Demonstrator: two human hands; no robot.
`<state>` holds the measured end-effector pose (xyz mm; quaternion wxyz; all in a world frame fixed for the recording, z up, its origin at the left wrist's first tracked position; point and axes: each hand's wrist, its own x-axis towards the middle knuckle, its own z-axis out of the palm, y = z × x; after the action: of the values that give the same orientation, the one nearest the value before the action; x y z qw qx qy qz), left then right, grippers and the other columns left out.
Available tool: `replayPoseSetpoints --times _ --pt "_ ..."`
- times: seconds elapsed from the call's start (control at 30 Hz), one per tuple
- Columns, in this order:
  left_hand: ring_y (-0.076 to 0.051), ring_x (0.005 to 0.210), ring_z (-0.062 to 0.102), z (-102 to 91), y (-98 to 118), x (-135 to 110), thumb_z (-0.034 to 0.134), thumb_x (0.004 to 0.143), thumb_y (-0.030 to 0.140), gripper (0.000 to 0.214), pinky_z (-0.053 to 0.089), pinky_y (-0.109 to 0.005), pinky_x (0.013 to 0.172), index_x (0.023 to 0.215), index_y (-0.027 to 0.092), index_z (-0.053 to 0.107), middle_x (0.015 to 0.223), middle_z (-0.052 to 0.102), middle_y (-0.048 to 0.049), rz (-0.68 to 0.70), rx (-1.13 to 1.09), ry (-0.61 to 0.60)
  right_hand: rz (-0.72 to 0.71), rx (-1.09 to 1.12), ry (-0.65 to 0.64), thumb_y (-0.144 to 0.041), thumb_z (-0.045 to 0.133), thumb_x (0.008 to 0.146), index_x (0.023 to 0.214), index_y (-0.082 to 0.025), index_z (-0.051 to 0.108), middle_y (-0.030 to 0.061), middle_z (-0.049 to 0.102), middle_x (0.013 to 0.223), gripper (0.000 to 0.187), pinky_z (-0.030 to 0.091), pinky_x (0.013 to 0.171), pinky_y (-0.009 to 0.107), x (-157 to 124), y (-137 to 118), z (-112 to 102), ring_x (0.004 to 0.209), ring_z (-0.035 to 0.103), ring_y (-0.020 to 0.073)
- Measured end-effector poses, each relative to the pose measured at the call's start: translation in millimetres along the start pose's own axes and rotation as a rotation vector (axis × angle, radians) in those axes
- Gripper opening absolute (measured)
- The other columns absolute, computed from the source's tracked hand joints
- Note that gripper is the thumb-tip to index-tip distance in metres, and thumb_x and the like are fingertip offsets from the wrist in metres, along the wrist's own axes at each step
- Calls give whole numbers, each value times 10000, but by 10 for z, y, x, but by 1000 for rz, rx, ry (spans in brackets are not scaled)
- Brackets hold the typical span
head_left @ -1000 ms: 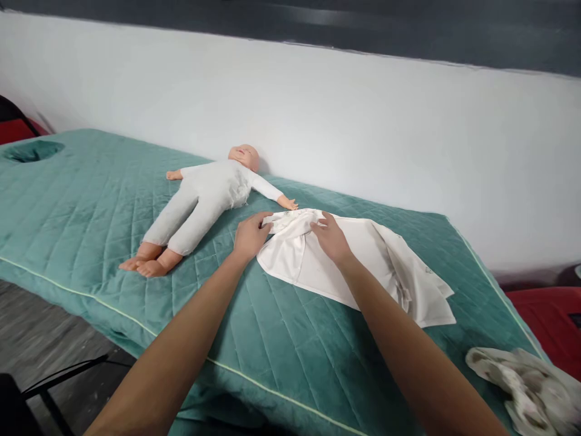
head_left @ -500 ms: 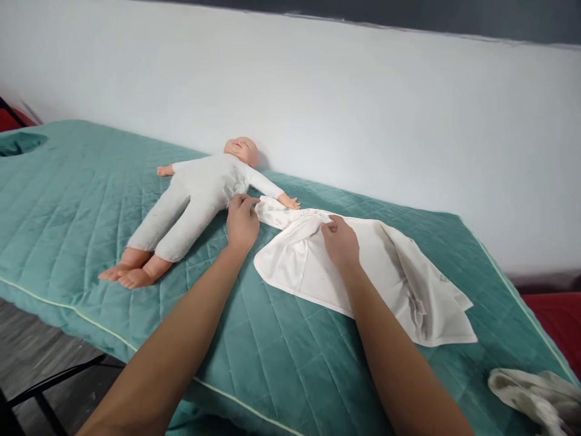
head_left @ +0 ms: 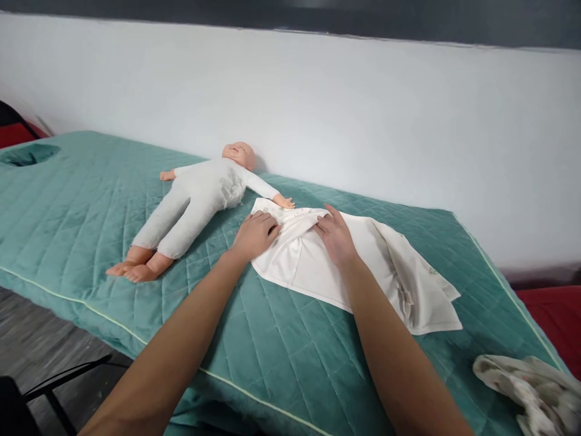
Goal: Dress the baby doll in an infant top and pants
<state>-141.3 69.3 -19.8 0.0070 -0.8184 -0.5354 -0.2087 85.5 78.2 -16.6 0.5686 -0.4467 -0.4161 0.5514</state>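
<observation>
Now left hand [head_left: 256, 235] has shifted inward from the patterned end [head_left: 263, 207] of the white garment [head_left: 313, 266], leaving that loose on the green bed [head_left: 281, 351] near the doll [head_left: 209, 178]; handling centres on the fold [head_left: 300, 227], fingers there, right hand's [head_left: 336, 239] too, pinching or not unclear.

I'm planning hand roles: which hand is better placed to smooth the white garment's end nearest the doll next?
Probably the left hand: it lies on the white garment close to that end. The right hand is farther from the doll, at a bunched fold.
</observation>
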Motion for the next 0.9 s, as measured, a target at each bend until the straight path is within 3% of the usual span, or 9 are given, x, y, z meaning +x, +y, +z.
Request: replayPoseSetpoints --times 0.1,0.2,0.57,0.63,0.73,0.83,0.9 --pt "-264 999 603 -4 -1 -5 405 1011 385 360 421 -444 874 822 204 654 970 725 -64 -12 5 2 81 207 -42 -263 713 743 1293 -324 539 -16 655 1065 580 524 1061 392 19 -33 -14 1115 662 170" --pt "-251 1005 614 -18 33 -34 414 1008 396 341 424 -426 889 885 210 672 969 726 -58 -47 -50 15 93 290 -73 -217 690 762 1272 -333 543 -30 656 989 543 540 1034 373 50 -37 1 1051 670 143" --pt "-275 1064 621 -42 287 -253 485 986 421 303 444 -424 893 1102 211 670 1058 727 -73 -155 -89 -6 96 316 -96 -185 667 788 1349 -329 460 -24 687 1106 615 492 1099 355 66 -5 44 1146 656 126" --pt "-277 1075 622 -30 293 -298 483 986 401 301 451 -421 902 1122 206 667 1091 727 -82 -168 -89 10 77 220 -83 -209 661 795 1369 -311 448 -5 685 1176 621 473 1119 364 -26 6 43 1190 641 137" --pt "-279 1075 626 -9 280 -356 460 989 389 322 462 -416 905 1140 197 669 1119 728 -94 -184 -105 32 4 -108 -82 -300 696 803 1385 -294 478 51 629 1357 622 455 1129 417 -165 -54 -108 1279 592 198" --pt "-280 1042 637 10 258 -381 447 983 387 334 473 -406 883 1126 195 680 1090 733 -104 -203 -115 45 -144 -549 -22 -370 693 827 1342 -267 568 82 569 1462 540 460 1103 447 -254 -306 -577 1292 583 258" --pt "-281 1011 643 19 246 -377 449 973 390 335 477 -399 866 1106 196 688 1051 737 -106 -223 -117 50 -163 -901 153 -366 600 898 1329 -264 589 67 634 1386 443 502 1033 385 -306 -558 -1052 1210 634 228"
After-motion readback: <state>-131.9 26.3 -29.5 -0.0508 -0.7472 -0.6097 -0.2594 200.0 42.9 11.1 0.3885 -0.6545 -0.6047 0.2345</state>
